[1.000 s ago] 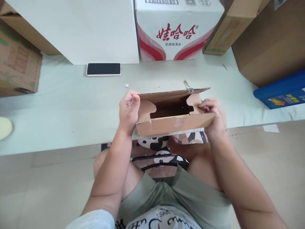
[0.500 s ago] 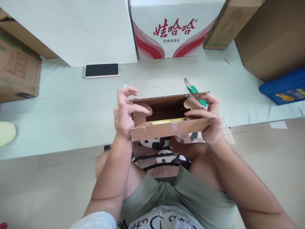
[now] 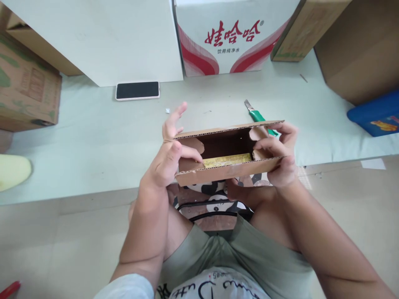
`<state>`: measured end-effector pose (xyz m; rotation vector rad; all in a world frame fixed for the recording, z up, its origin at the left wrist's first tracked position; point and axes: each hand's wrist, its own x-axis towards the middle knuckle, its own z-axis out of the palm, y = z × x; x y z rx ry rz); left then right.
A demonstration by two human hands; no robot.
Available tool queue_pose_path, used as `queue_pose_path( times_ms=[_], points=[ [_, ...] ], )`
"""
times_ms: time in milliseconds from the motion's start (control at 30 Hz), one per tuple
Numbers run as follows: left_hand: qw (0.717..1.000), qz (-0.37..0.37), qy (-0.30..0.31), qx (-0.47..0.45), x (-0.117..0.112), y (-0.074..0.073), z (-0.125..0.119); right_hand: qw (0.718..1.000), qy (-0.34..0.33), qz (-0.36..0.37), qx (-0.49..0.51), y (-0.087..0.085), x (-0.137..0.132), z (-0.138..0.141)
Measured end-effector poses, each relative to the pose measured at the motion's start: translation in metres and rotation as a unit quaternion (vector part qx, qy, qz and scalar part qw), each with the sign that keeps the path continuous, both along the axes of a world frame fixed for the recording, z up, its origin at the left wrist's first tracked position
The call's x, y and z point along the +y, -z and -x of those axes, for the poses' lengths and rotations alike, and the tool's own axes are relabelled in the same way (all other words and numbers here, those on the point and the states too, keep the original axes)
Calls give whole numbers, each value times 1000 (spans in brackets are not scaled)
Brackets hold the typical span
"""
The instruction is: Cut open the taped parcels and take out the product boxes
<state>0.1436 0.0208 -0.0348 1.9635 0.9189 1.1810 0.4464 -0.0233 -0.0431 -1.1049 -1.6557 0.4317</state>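
A narrow brown cardboard box (image 3: pixel 224 171) with its top unfolded is held over the table's front edge, opening toward me. Inside, a yellow item with printing (image 3: pixel 227 160) lies along the near wall; most of it is hidden. My right hand (image 3: pixel 282 153) grips the box's right end, thumb outside, fingers folded over the end flap (image 3: pixel 259 133). At the left end my left hand (image 3: pixel 168 153) has its fingers spread. One of its fingers reaches in past the left flap to the yellow item's end. Behind the box lies a green utility knife (image 3: pixel 256 115), blade out, partly covered.
Farther back stand a white carton with red lettering (image 3: pixel 233 54), a plain white box (image 3: pixel 124 41) and several brown cartons, one at left (image 3: pixel 28 87). A phone (image 3: pixel 137 90) lies before the white box. At right is a blue package (image 3: pixel 377 112); at left, a pale yellow object (image 3: pixel 14 172).
My left hand has turned and raised its fingers, with one now deeper in the box at the yellow item. More of that item shows. The right hand keeps hold of the box.
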Motion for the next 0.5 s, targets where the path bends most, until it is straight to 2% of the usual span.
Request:
queue_pose_path(
  times_ms=[133,333,500],
  points=[
    [999,-15,-24,-37,2,3,-3,999,-5,-52,9,2,3,6],
    [981,-117,-73,-139,8,13,-11,991,25,-133,12,12,11,10],
    [969,-92,-91,-212,19,30,-8,993,51,-97,36,14,12,9]
  ],
)
